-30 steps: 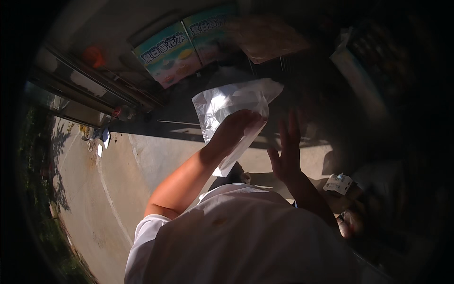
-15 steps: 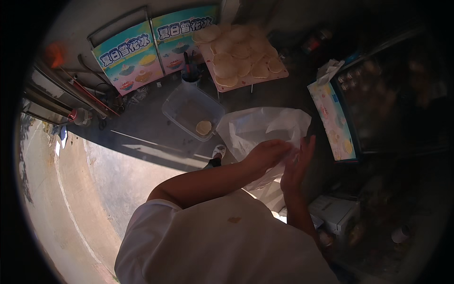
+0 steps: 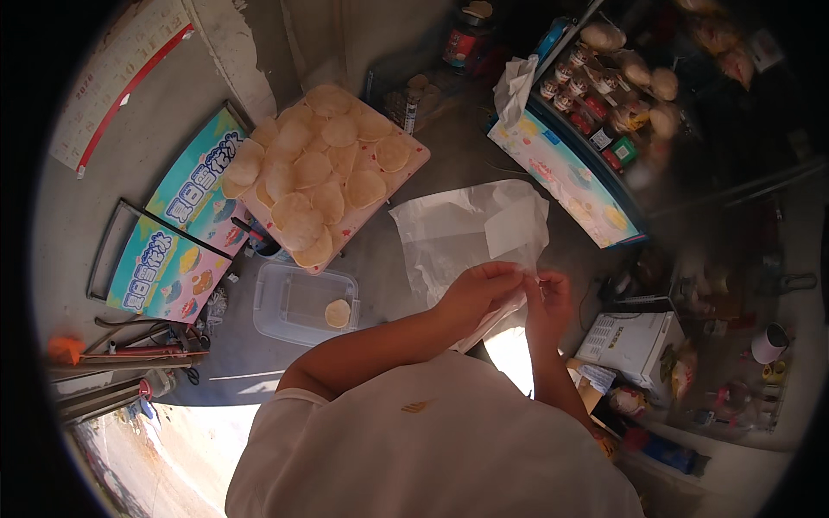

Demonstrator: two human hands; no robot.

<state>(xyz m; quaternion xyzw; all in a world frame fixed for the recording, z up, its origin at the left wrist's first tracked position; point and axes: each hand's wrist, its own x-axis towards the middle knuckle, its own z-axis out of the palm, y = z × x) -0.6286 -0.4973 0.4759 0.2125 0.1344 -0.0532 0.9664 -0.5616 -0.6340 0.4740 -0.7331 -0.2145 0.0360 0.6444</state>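
A large translucent plastic bag point(image 3: 436, 246) hangs spread out before me. My left hand point(image 3: 477, 296) and my right hand point(image 3: 549, 304) meet at its near edge, both closed with thumbs and fingertips pinching the thin film. Left of the bag, a clear plastic tub point(image 3: 269, 326) rests on the floor with a single pale round flatbread point(image 3: 338, 313) inside. Beyond the tub, several more pale, thin round flatbreads point(image 3: 326, 204) lie overlapping on a low pink table point(image 3: 412, 161); some reach past its edge.
Bright printed panels point(image 3: 186, 229) lean by the left wall. Rods and tools point(image 3: 142, 352) lie below them. A glass-topped display freezer point(image 3: 561, 177) holding packaged goods stands at the far right. On my right side is a white box point(image 3: 629, 344) among assorted clutter.
The view has turned, so the table and panels appear shifted left. My right hand, earlier flat with stretched fingers against the bag, now has curled fingers pinching it beside my left.
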